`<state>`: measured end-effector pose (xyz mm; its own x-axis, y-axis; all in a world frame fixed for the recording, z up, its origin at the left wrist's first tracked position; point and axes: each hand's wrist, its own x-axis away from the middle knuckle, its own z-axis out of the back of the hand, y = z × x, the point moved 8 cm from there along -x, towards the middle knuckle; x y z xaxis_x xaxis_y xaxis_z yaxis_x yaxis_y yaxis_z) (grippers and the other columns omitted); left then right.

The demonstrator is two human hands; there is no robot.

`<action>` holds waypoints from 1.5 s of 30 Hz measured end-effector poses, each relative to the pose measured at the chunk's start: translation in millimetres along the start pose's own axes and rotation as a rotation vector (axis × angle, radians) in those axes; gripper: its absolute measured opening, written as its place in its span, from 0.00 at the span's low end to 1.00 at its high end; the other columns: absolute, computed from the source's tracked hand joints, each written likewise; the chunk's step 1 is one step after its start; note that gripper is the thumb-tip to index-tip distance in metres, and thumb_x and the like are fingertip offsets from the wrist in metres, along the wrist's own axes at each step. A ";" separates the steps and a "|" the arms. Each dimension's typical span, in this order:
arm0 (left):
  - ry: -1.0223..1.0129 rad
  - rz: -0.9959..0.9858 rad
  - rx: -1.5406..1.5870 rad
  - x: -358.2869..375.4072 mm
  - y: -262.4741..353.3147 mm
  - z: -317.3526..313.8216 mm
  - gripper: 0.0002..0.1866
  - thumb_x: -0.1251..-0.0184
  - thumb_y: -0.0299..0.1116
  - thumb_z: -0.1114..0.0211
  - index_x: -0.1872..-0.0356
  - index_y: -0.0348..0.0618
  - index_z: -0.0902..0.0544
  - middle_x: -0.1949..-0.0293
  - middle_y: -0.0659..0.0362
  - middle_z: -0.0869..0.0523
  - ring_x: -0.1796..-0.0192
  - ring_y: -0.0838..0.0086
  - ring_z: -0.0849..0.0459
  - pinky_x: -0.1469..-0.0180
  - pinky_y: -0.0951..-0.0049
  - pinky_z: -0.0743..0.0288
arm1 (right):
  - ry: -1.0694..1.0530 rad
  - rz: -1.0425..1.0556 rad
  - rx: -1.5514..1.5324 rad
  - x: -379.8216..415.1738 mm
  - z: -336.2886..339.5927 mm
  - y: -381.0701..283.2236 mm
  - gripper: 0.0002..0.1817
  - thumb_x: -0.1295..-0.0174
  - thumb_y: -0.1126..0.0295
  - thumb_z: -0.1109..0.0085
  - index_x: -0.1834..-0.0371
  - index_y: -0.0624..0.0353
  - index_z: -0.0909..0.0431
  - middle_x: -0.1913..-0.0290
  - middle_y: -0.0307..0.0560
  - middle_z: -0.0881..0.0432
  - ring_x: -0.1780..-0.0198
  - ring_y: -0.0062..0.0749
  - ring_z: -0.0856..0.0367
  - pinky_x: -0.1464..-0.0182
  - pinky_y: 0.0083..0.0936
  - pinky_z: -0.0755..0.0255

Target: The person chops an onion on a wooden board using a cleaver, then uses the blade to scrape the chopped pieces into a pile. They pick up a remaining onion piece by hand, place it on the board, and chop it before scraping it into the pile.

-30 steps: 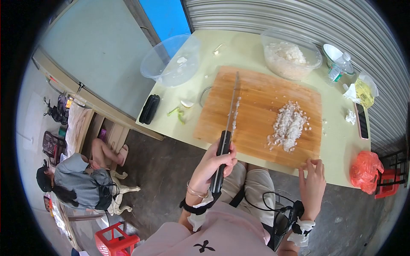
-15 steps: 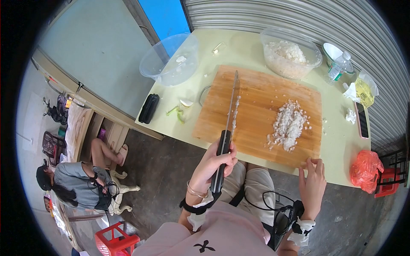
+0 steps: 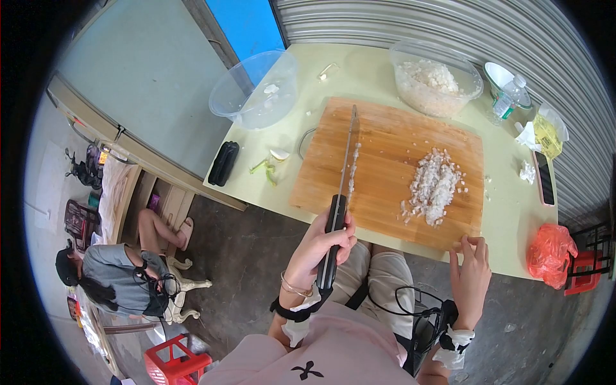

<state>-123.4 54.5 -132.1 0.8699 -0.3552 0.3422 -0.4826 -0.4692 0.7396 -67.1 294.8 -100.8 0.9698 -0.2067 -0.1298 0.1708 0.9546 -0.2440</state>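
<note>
My left hand [image 3: 323, 245] is closed round the black handle of a kitchen knife [image 3: 347, 160]. The blade points away from me, edge-on over the left half of a wooden cutting board [image 3: 385, 167]. A thin line of chopped white bits [image 3: 353, 168] lies along the blade. On the board's right half is a loose heap of finely chopped white pieces [image 3: 434, 187], apart from the knife. My right hand [image 3: 471, 273] grips the near right corner of the board with bent fingertips; the underside of this grip is hidden.
A clear tub [image 3: 253, 90] stands back left, and another tub [image 3: 436, 108] holds chopped white pieces. Left of the board lie green scraps [image 3: 264, 171] and a black case [image 3: 223, 163]. Right are a bottle [image 3: 508, 101], phone [image 3: 544, 179] and red bag [image 3: 550, 256]. A person [image 3: 122, 276] sits left.
</note>
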 end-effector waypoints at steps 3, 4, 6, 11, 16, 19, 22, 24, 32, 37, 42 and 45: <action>-0.009 0.002 0.006 0.0 -0.4 -0.4 0.13 0.52 0.20 0.45 0.65 0.40 0.36 0.75 0.61 0.31 0.84 0.81 0.33 0.85 0.82 0.40 | 0.005 0.004 0.002 0.3 -0.2 0.1 0.16 0.45 0.70 0.44 0.55 0.67 0.28 0.57 0.48 0.30 0.54 0.41 0.26 0.60 0.34 0.28; -0.011 0.004 -0.004 -0.4 -0.7 -0.6 0.13 0.52 0.20 0.45 0.65 0.41 0.36 0.75 0.61 0.31 0.84 0.81 0.32 0.85 0.82 0.40 | 0.011 0.011 0.003 0.3 0.0 -0.2 0.16 0.45 0.70 0.44 0.55 0.67 0.28 0.57 0.48 0.30 0.54 0.41 0.26 0.60 0.34 0.28; -0.012 0.006 -0.014 -0.7 -1.5 -1.0 0.13 0.52 0.20 0.45 0.65 0.41 0.36 0.75 0.61 0.31 0.84 0.81 0.32 0.85 0.82 0.40 | 0.016 0.017 0.006 0.8 0.1 -0.1 0.16 0.45 0.70 0.44 0.55 0.67 0.28 0.57 0.49 0.30 0.54 0.41 0.26 0.60 0.34 0.28; -0.004 0.025 -0.018 -2.0 -5.5 -1.1 0.14 0.52 0.19 0.45 0.64 0.42 0.36 0.76 0.62 0.31 0.85 0.80 0.32 0.85 0.81 0.40 | 0.020 0.016 0.003 1.1 0.1 -0.3 0.16 0.45 0.70 0.44 0.55 0.68 0.28 0.57 0.49 0.30 0.54 0.41 0.26 0.60 0.34 0.28; 0.009 0.044 -0.013 -3.6 -9.5 -8.2 0.16 0.55 0.17 0.45 0.64 0.41 0.37 0.75 0.61 0.31 0.84 0.80 0.32 0.84 0.81 0.40 | 0.032 0.021 -0.007 1.8 0.8 -0.3 0.16 0.45 0.70 0.44 0.55 0.68 0.27 0.57 0.49 0.29 0.54 0.41 0.26 0.60 0.34 0.28; -0.013 0.038 -0.059 -7.4 -14.5 -12.6 0.16 0.51 0.19 0.43 0.62 0.42 0.37 0.76 0.61 0.30 0.84 0.80 0.29 0.85 0.80 0.38 | 0.038 0.023 -0.007 1.8 0.2 -0.2 0.16 0.45 0.71 0.44 0.55 0.67 0.27 0.57 0.49 0.29 0.54 0.41 0.26 0.60 0.34 0.28; 0.006 0.040 -0.145 -9.1 -16.0 -18.9 0.16 0.52 0.19 0.43 0.63 0.42 0.37 0.76 0.61 0.30 0.84 0.79 0.29 0.84 0.80 0.37 | 0.039 0.022 -0.005 2.2 -0.6 0.3 0.16 0.46 0.71 0.44 0.55 0.67 0.27 0.56 0.49 0.29 0.54 0.41 0.26 0.60 0.34 0.28; 0.043 0.039 -0.201 -8.3 -15.3 -20.9 0.15 0.53 0.19 0.44 0.63 0.42 0.36 0.76 0.60 0.30 0.84 0.79 0.30 0.84 0.80 0.37 | 0.039 0.023 -0.006 2.5 -0.1 0.1 0.16 0.46 0.71 0.44 0.55 0.67 0.27 0.56 0.49 0.29 0.54 0.41 0.26 0.60 0.34 0.28; 0.001 0.010 -0.268 -11.1 -20.4 -25.8 0.17 0.52 0.19 0.43 0.61 0.41 0.37 0.74 0.59 0.30 0.83 0.78 0.28 0.83 0.79 0.35 | 0.038 0.022 -0.001 2.5 -0.3 -0.2 0.17 0.46 0.71 0.43 0.54 0.67 0.28 0.56 0.49 0.29 0.53 0.41 0.27 0.59 0.34 0.28; -0.067 0.035 -0.304 -12.5 -29.2 -33.7 0.18 0.52 0.18 0.42 0.59 0.41 0.37 0.73 0.60 0.30 0.80 0.79 0.27 0.82 0.79 0.34 | 0.037 0.023 -0.017 3.3 -0.8 1.4 0.17 0.46 0.71 0.43 0.54 0.67 0.28 0.55 0.49 0.29 0.53 0.41 0.27 0.59 0.34 0.28; -0.117 0.037 -0.339 -14.0 -39.4 -48.3 0.18 0.48 0.20 0.42 0.58 0.42 0.38 0.72 0.62 0.30 0.79 0.80 0.27 0.80 0.80 0.31 | 0.044 0.028 -0.019 3.9 -0.1 1.3 0.18 0.47 0.72 0.43 0.54 0.67 0.28 0.55 0.49 0.29 0.53 0.42 0.27 0.59 0.34 0.28; -0.160 0.062 -0.350 -15.9 -48.3 -57.0 0.21 0.48 0.21 0.42 0.53 0.41 0.39 0.70 0.62 0.30 0.77 0.81 0.27 0.78 0.80 0.30 | 0.044 0.030 -0.023 4.3 -0.2 1.9 0.18 0.48 0.72 0.42 0.54 0.67 0.28 0.55 0.48 0.29 0.53 0.42 0.27 0.59 0.34 0.28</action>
<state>-108.1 128.9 -140.2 0.8001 -0.5085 0.3182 -0.4457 -0.1489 0.8827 -62.7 295.6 -102.0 0.9656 -0.1883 -0.1796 0.1377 0.9554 -0.2615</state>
